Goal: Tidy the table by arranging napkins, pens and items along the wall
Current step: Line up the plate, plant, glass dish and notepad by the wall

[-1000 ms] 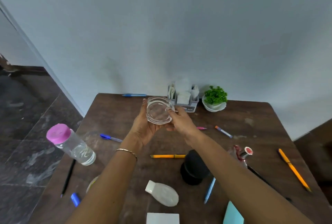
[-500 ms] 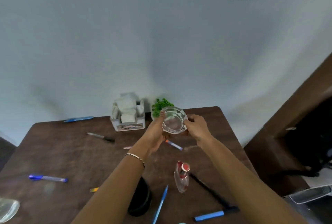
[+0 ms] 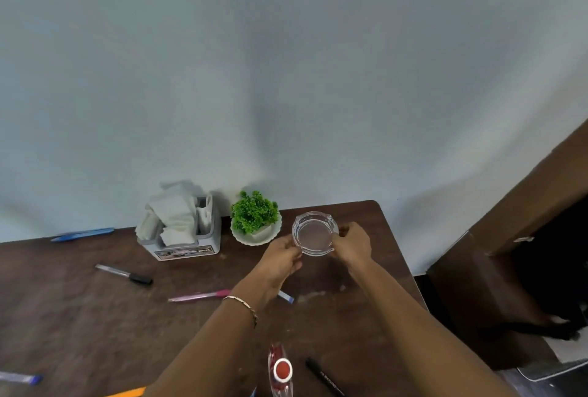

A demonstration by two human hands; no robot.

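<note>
Clear glass ashtray (image 3: 315, 233) held between both hands near the far right corner of the brown wooden table (image 3: 63, 317), close to the wall (image 3: 286, 78). Left hand (image 3: 281, 258) grips its left rim with the fingertips, right hand (image 3: 351, 242) pinches the right rim, fingers curled. Can't tell if the ashtray base touches the tabletop or sits just above it. Ashtray is just right of a small green plant (image 3: 253, 213) in a white pot (image 3: 254, 236), not touching it. Thin bracelet (image 3: 243, 304) on the left wrist.

Left of the plant, against the wall, a grey napkin holder (image 3: 191, 245) stuffed with white napkins (image 3: 173, 215), some sticking up untidily. Further left, a blue pen (image 3: 82, 234) lies along the wall edge.

Loose on the table: a silver marker with a black cap (image 3: 124, 274) in front of the napkin holder, a pink pen (image 3: 199, 295) near the left forearm, and a white-and-blue pen tip (image 3: 286, 297) poking out from under the left hand side. At the bottom edge, a small clear bottle with a red cap (image 3: 281, 369) between the forearms, a black pen (image 3: 323, 376) just right of it, an orange pencil end (image 3: 127, 393), and a blue-tipped pen (image 3: 20, 378) at far left. A dark brown door (image 3: 525, 199) is right of the table.
</note>
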